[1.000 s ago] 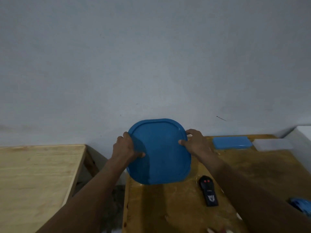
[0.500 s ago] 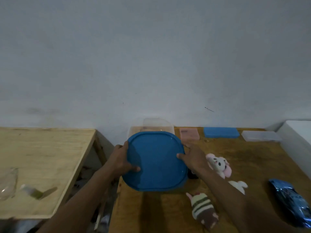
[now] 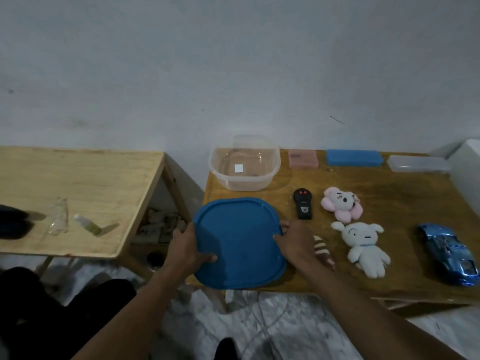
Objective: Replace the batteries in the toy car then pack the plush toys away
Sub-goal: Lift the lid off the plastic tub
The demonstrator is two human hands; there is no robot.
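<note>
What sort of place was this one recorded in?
Probably a plain room in a home: wooden tables against a bare wall, a marbled floor, plush toys and a toy car laid out.

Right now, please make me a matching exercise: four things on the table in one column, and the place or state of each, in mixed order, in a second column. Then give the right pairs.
Things:
1. blue lid
2. clear tub
3. remote control
4. toy car

Place or state:
A. nearest the right edge of the table
B. gripped by the left hand and the right hand
C. open, at the back
D. just left of the pink plush

Pairs: 1-B, 2-C, 3-D, 4-A.
</note>
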